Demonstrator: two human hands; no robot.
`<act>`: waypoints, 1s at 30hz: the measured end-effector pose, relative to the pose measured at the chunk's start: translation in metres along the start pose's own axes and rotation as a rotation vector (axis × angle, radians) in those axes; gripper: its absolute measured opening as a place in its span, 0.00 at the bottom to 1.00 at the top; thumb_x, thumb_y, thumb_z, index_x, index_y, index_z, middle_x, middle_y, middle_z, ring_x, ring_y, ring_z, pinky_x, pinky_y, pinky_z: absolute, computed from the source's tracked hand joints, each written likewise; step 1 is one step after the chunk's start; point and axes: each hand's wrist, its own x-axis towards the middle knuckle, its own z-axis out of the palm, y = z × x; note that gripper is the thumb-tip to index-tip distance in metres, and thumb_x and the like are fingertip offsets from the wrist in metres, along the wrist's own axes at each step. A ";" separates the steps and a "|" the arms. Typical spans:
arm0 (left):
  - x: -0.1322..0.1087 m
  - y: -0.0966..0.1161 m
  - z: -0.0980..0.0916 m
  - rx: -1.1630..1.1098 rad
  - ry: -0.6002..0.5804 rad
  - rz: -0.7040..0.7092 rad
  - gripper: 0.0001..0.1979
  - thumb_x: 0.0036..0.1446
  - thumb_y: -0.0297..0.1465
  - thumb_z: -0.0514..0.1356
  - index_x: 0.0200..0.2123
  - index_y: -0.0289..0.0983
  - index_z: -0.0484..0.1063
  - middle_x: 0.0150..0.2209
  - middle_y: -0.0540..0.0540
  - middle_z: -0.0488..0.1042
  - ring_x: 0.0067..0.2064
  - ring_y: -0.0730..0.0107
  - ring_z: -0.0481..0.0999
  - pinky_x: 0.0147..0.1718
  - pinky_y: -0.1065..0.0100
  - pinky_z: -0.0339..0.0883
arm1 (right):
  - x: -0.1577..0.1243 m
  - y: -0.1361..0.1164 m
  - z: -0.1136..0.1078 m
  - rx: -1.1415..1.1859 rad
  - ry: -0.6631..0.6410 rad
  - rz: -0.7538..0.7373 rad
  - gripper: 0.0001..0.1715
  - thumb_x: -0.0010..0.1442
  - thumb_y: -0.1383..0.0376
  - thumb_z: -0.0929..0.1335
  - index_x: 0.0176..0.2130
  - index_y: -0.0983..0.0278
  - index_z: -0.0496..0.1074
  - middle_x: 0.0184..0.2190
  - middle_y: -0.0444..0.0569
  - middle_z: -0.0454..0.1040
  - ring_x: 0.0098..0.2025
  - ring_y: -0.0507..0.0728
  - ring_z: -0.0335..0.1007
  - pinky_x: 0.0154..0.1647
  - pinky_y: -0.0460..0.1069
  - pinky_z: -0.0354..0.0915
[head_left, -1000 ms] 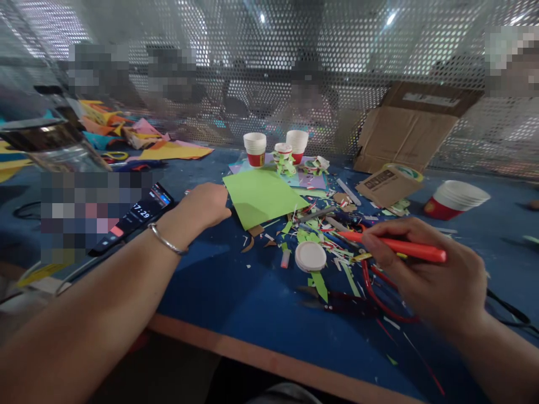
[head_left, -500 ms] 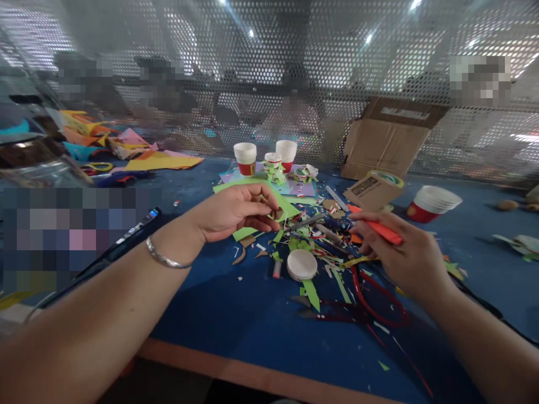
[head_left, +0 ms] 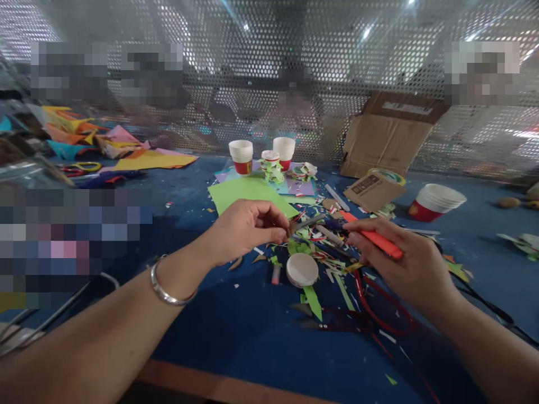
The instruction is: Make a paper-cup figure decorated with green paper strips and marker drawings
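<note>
My left hand (head_left: 255, 230) is over the near edge of a green paper sheet (head_left: 244, 191), thumb and fingers pinched together. A small brown scrap (head_left: 290, 230) shows at its fingertips, partly hidden. My right hand (head_left: 393, 258) holds a slim orange-red tool (head_left: 381, 241), its kind unclear, slanting to the upper left over the paper scraps. Between the hands lies a pile of green, white and red clippings (head_left: 328, 247). A round white lid-like disc (head_left: 302, 269) is at its near side. Below that, red-handled scissors (head_left: 337, 325) lie spread on the table.
Stacked paper cups (head_left: 241, 157) and green paper pieces stand behind the pile. More cups (head_left: 438, 202) lean at right, by a cardboard piece (head_left: 373, 193) and a tape roll. A cardboard box (head_left: 387, 134) rests against the perforated screen. Coloured papers (head_left: 155, 160) lie at left.
My left hand has moved slightly nearer and right, its fingers closing more around the pinch. The orange-red tool in my right hand now points further to the upper left.
</note>
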 end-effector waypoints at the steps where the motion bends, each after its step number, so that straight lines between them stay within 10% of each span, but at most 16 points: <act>1: -0.001 0.000 0.000 0.050 0.000 0.002 0.07 0.52 0.29 0.70 0.36 0.36 0.78 0.33 0.47 0.83 0.36 0.69 0.81 0.39 0.66 0.76 | -0.001 -0.001 0.000 0.002 -0.002 -0.012 0.10 0.67 0.59 0.70 0.46 0.55 0.80 0.38 0.44 0.84 0.35 0.57 0.82 0.36 0.50 0.73; 8: -0.007 0.007 -0.013 0.611 -0.070 -0.108 0.05 0.58 0.31 0.62 0.38 0.39 0.76 0.31 0.48 0.81 0.31 0.66 0.79 0.30 0.66 0.69 | -0.002 -0.005 0.000 0.025 -0.017 -0.027 0.09 0.68 0.58 0.69 0.46 0.55 0.79 0.39 0.44 0.84 0.36 0.57 0.81 0.38 0.50 0.74; 17: 0.038 -0.009 -0.009 1.240 -0.016 0.166 0.14 0.56 0.30 0.61 0.46 0.36 0.71 0.47 0.38 0.75 0.49 0.53 0.74 0.41 0.60 0.66 | 0.001 0.003 0.002 -0.059 -0.015 -0.076 0.09 0.66 0.61 0.70 0.46 0.56 0.79 0.39 0.44 0.84 0.38 0.57 0.82 0.40 0.49 0.73; 30: 0.040 -0.011 -0.031 1.059 0.323 0.300 0.20 0.58 0.20 0.54 0.53 0.40 0.63 0.54 0.40 0.69 0.48 0.61 0.74 0.48 0.60 0.71 | 0.003 0.016 0.010 -0.218 -0.157 -0.106 0.13 0.69 0.58 0.66 0.49 0.58 0.77 0.45 0.49 0.84 0.42 0.61 0.83 0.38 0.53 0.73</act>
